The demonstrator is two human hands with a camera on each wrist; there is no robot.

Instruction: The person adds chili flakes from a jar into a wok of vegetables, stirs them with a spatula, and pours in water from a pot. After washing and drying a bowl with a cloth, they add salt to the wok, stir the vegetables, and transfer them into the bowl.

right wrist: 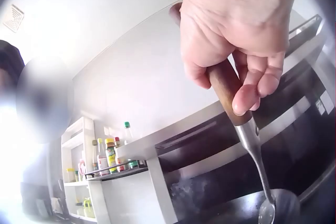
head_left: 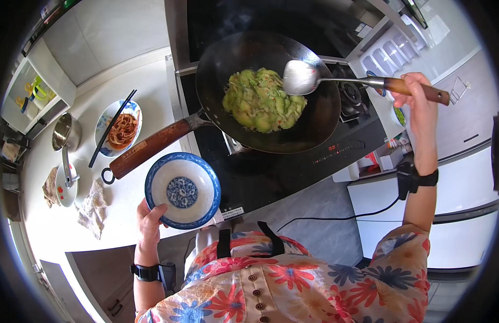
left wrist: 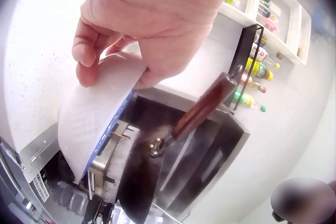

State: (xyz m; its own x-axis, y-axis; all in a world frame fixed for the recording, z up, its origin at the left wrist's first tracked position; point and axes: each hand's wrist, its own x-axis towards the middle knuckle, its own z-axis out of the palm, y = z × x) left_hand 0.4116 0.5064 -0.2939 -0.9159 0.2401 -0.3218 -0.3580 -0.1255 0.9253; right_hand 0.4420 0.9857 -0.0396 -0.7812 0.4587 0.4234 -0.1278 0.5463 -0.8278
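My left hand grips a blue-and-white bowl by its near rim, thumb over the edge. The bowl's inside faces up, with a blue pattern at the centre and nothing in it. In my right hand is a metal wok spatula, held by its wooden handle. Its blade hangs over the right part of a dark wok, beside a heap of cooked sliced green vegetable. The wok's wooden handle points toward the left counter, just beyond the bowl.
On the left counter stand a patterned bowl of reddish food with chopsticks across it, a small metal pot, a small dish and a crumpled cloth. The black cooktop lies under the wok.
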